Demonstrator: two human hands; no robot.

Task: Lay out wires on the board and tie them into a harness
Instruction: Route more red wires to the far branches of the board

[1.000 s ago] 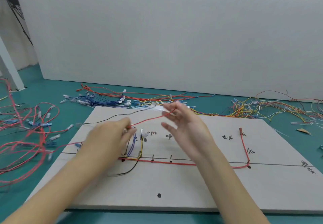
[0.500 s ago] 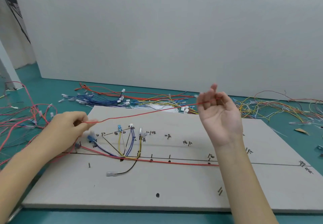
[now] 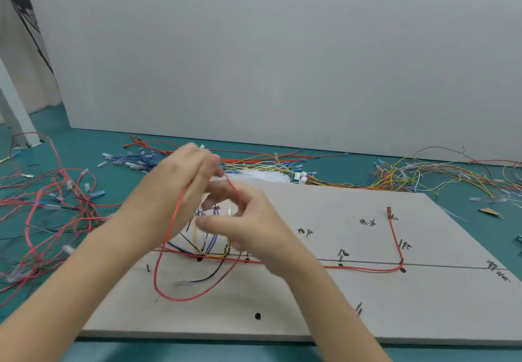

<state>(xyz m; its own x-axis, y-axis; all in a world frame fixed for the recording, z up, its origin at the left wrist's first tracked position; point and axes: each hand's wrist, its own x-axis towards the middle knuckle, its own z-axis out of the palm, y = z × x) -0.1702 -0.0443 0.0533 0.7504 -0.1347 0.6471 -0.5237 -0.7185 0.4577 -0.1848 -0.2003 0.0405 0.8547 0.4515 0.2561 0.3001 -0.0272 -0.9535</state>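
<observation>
Both hands, left (image 3: 180, 183) and right (image 3: 243, 220), pinch the red wire (image 3: 169, 248); its loop hangs over the board (image 3: 423, 319) near the left edge. Better keep it untangled.

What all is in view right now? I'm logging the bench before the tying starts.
board: one, pale grey, centre, on the table
table: one, teal
red loop: one, held above the board
laid wires: several, red, yellow, blue, black, on the board
loose wires: many, mostly red, left of the board
far wires: many, mixed colours, behind the board
wall: one, white, at the back
left hand: holds the red loop
right hand: pinches the red loop
</observation>
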